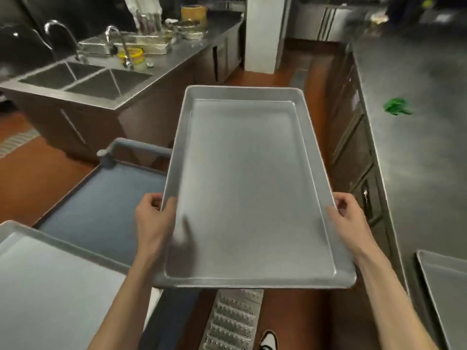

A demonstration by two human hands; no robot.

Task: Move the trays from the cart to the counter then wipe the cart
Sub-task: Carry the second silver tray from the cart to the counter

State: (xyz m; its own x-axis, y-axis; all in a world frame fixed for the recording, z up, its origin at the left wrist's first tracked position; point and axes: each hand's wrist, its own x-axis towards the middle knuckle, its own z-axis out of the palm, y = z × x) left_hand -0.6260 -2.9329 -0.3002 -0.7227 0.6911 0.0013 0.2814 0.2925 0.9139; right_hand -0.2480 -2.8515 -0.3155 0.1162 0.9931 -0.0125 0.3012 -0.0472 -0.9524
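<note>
A large empty metal tray [247, 178] hangs in the air between the cart and the counter, held level at its long sides. My left hand [154, 218] grips its left rim and my right hand [348, 218] grips its right rim. The grey-blue cart [106, 205] stands at the left, its top shelf partly bare. Another metal tray [45, 281] lies on the cart's near end at the lower left. A further tray [444, 281] rests on the steel counter [417, 160] at the lower right.
A green cloth [396, 107] lies on the right counter farther back. A double sink [83, 77] with faucets and yellow containers is at the back left. A floor drain grate [232, 322] runs below the tray over the red floor. A white pillar [262, 31] stands behind.
</note>
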